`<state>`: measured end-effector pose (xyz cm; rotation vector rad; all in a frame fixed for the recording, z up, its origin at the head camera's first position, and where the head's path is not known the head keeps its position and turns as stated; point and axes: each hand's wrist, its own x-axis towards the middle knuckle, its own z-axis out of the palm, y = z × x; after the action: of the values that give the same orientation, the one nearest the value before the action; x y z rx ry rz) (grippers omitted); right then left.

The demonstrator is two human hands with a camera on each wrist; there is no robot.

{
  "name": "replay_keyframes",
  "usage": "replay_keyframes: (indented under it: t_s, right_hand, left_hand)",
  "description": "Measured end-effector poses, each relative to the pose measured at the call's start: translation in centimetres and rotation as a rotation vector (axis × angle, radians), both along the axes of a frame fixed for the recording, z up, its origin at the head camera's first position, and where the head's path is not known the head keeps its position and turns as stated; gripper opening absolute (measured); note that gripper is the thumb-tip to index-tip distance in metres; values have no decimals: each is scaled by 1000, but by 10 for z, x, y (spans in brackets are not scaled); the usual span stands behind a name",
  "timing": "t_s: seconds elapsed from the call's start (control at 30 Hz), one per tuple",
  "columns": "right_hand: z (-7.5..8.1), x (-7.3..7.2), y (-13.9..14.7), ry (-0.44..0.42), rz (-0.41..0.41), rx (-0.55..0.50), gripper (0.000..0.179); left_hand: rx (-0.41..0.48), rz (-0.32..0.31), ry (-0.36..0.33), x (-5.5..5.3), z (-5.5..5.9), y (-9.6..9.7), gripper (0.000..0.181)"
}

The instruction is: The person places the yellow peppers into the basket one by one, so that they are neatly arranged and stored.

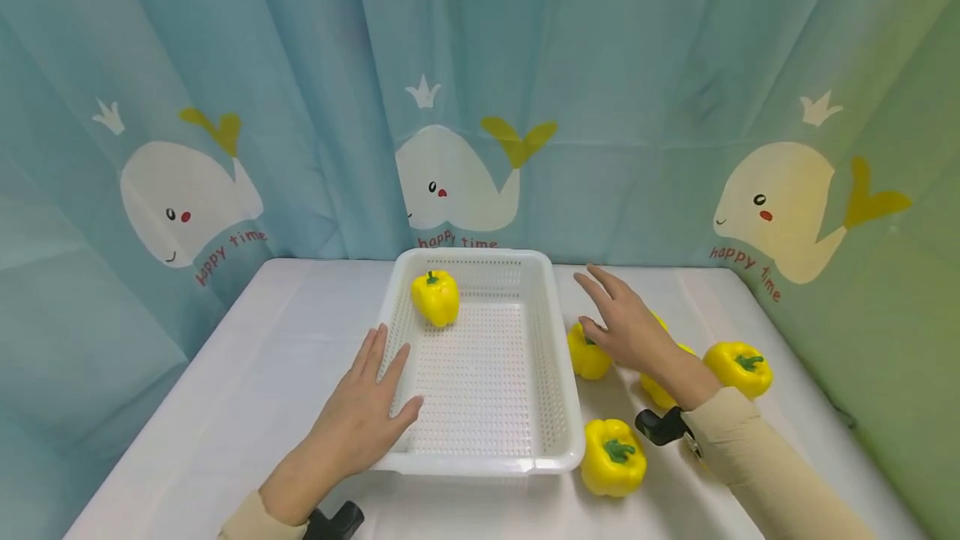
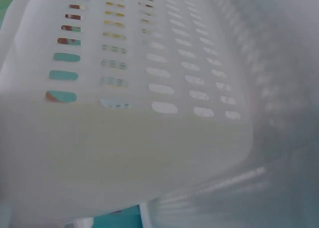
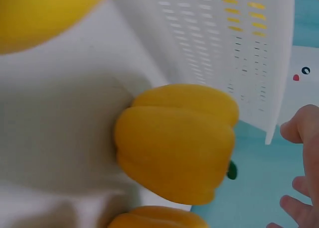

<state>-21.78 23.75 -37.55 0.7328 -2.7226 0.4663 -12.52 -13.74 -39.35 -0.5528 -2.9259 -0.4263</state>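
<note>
A white perforated plastic basket (image 1: 480, 463) stands on the table, its side wall (image 2: 124, 153) filling much of the left wrist view. One yellow bell pepper (image 1: 442, 303) with a green stem lies inside, in the far left corner. My left hand (image 1: 356, 419) lies at the basket's left side, fingers extended and thumb spread over the inside. To the right, my right hand (image 1: 637, 332) hovers with parted fingers, holding nothing. Under its thumb side, a yellow bell pepper (image 1: 587, 359) stands beside the basket's right wall; the right wrist view shows a pepper (image 3: 174, 143) close to that wall.
More yellow bell peppers are on the right: one pepper (image 1: 613, 461) by the basket's near right corner, another pepper (image 1: 735, 367) farther right, others partly hidden behind the right hand and forearm. A blue curtain (image 1: 630, 148) with whale prints hangs behind the white table (image 1: 300, 340).
</note>
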Motion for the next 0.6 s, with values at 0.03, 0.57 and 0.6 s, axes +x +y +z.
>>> replay_keyframes:
  t_s: [0.03, 0.57, 0.6]
  right_hand:
    - [-1, 2, 1, -12, -2, -4, 61]
    - [-19, 18, 5, -339, -63, 40, 65]
    - [-20, 18, 5, -347, -61, 43, 65]
  left_hand:
    - [1, -4, 1, 0, 1, 0, 69]
    - [12, -40, -62, -4, 2, -3, 79]
    - [15, -40, -65, -4, 2, -3, 79]
